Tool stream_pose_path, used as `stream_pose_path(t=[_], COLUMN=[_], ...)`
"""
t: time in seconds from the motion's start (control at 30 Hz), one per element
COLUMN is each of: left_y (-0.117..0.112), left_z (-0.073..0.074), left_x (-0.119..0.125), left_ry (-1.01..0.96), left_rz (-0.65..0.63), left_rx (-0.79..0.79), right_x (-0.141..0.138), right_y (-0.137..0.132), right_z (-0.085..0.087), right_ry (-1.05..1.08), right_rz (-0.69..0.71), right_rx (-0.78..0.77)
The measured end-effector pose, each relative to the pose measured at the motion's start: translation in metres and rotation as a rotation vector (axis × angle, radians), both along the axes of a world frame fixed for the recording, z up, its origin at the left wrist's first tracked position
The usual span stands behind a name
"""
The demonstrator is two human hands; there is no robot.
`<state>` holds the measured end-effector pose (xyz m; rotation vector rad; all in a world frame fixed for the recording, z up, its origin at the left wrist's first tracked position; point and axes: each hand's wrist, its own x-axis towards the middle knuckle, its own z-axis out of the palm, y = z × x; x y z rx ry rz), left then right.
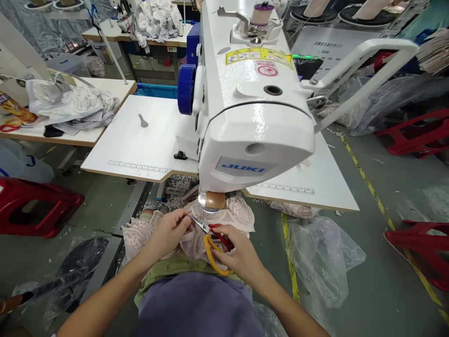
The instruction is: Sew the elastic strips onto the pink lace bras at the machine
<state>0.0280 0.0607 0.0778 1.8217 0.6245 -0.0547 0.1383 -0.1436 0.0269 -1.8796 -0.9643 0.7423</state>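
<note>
Below the head of the white JUKI sewing machine, a pale pink lace bra lies bunched over my lap. My left hand is closed, thumb and fingers pinching a bit of the bra's edge. My right hand grips scissors with one yellow and one red handle. Their blades point up and left, with the tips right at my left fingertips; whether they touch thread or fabric I cannot make out. More lace fabric hangs to the left of my left hand.
The machine's white tabletop spreads left and right, with a small grey metal piece on it. Garments are heaped on a neighbouring table. Red stools stand at both sides. A clear plastic bag lies on the floor at right.
</note>
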Motion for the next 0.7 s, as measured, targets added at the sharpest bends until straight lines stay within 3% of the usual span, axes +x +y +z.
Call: stream_pose_path(t=[0.2,0.33,0.4,0.5,0.57,0.7], left_y=[-0.001,0.001,0.003,0.005,0.006,0.014], left_z=[-0.001,-0.002,-0.003,-0.003,-0.001,0.013], left_x=[0.003,0.003,0.001,-0.002,-0.002,0.005], left_ry=[-0.019,-0.048,-0.067,-0.039,-0.004,0.016], left_rz=[0.017,0.061,0.054,0.020,-0.014,-0.117], left_rx=[0.022,0.041,0.124,0.299,0.356,0.212], right_x=[0.002,0.007,0.016,0.049,0.085,0.170], right_y=[-0.008,-0.028,-0.042,-0.056,-0.054,-0.029], right_z=[0.001,-0.003,-0.007,-0.014,-0.017,-0.016], right_ry=[0.006,-0.034,-0.081,-0.231,-0.360,-0.623], right_rz=[-0.022,-0.069,-0.059,-0.084,-0.187,-0.379], right_rx=[-0.004,-0.102,-0.166,-0.209,-0.229,-0.342])
